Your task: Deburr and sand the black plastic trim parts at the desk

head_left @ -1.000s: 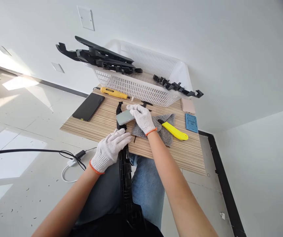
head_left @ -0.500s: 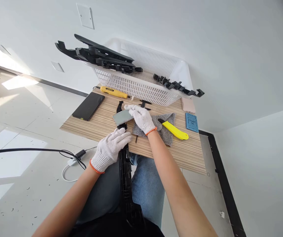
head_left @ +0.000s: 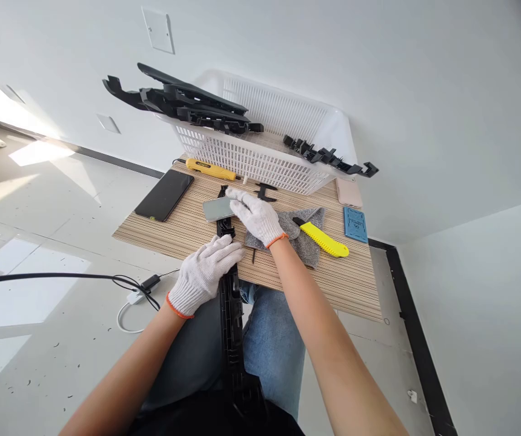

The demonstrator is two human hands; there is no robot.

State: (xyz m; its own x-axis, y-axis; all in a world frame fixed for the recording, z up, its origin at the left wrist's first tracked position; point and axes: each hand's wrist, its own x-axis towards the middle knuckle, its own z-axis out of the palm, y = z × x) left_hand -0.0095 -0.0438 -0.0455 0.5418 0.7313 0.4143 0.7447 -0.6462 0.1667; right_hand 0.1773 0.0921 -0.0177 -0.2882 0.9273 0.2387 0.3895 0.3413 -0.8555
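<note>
My left hand, in a white knit glove with an orange cuff, presses over a long black plastic trim part. That part runs from the tabletop down between my legs. My gloved right hand grips a flat grey-green rectangular block, which lies across the far end of the part. The fingers hide the block's right end. To the right of that hand, a yellow utility knife rests on a crumpled grey cloth.
Behind the hands stands a white slatted basket with several black plastic parts sticking over its rim. The wood-grain table bears a dark phone, a yellow corded tool, black calipers and a blue pad.
My right hand and the grey-green block have shifted slightly left and away from me along the black part. My left hand stays where it was on the part.
</note>
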